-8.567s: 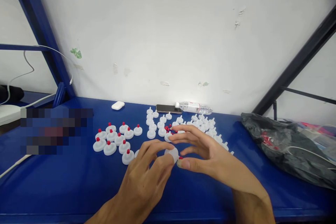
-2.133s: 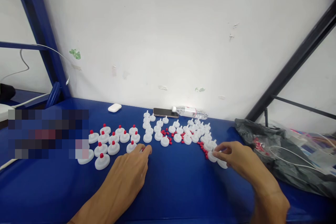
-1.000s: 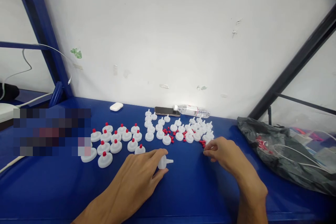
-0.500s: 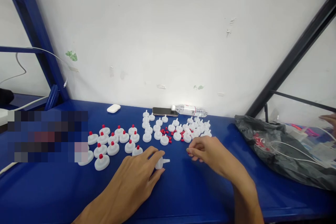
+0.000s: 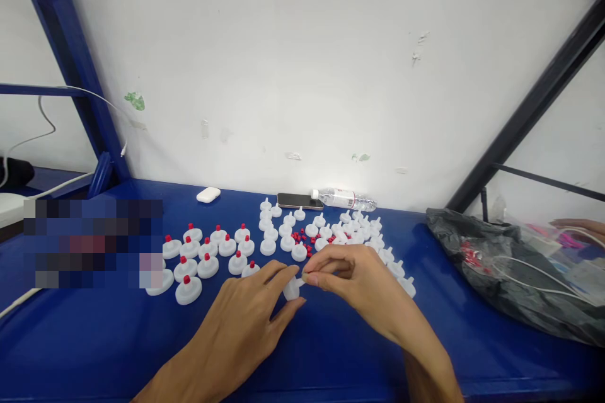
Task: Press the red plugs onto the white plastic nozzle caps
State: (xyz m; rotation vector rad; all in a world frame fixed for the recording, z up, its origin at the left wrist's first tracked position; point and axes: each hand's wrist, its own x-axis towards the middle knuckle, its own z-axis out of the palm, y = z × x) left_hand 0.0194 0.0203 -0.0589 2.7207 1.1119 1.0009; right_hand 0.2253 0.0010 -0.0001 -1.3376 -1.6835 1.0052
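Between the thumb and fingers of my left hand (image 5: 250, 315) is a white nozzle cap (image 5: 292, 290), tilted with its spout toward the right. My right hand (image 5: 362, 283) pinches at the spout's tip; the small red tip cap in its fingers is hidden now. To the left stand several white nozzle caps with red tips (image 5: 188, 290). Behind my hands and to the right are several white nozzle caps with bare spouts (image 5: 268, 246). Loose red tip caps (image 5: 309, 242) lie among them.
A phone (image 5: 300, 201) and a lying plastic bottle (image 5: 345, 198) are by the wall. A white case (image 5: 208, 194) sits farther left. On the right lies a dark plastic bag (image 5: 454, 252) with red pieces on it. Another person's hand (image 5: 581, 227) shows at the right edge.
My left hand took up a bare white nozzle cap. My right hand went from the white caps to the red tip caps, then moved left with a red speck at its fingertips to the spout.
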